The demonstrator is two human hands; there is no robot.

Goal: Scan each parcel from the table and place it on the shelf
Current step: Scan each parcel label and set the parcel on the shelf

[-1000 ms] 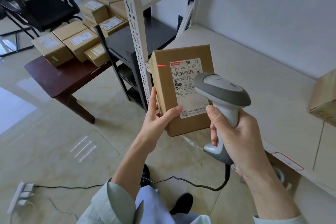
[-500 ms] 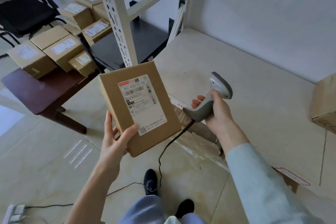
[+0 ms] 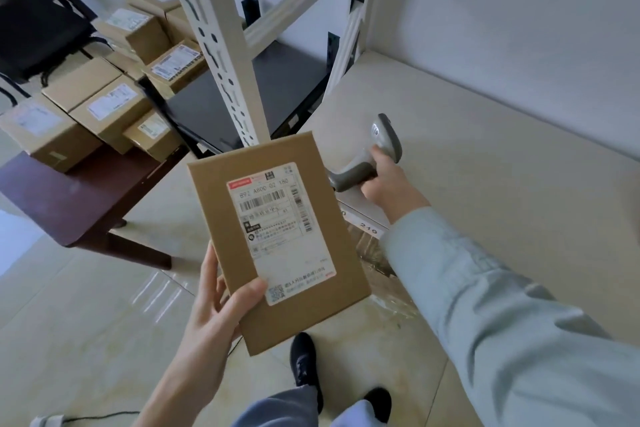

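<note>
At centre frame the left hand (image 3: 221, 302) holds the parcel (image 3: 277, 246) by its lower corner, thumb clamped across the face and fingers behind, while the right hand (image 3: 384, 180) is wrapped round the scanner (image 3: 370, 156) grip at the shelf (image 3: 502, 184) edge, right of centre. The step looks like parking the scanner; next, the parcel needs carrying right onto the shelf. The parcel is a flat, matte cardboard box with a glossy white label; the scanner is smooth grey plastic, the shelf board pale and plain.

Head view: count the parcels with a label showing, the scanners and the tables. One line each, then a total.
Labelled parcels: 7 (the held parcel in the left hand, 6 on the table)
Scanners: 1 (the scanner in the right hand)
Tables: 1
Total: 9
</note>
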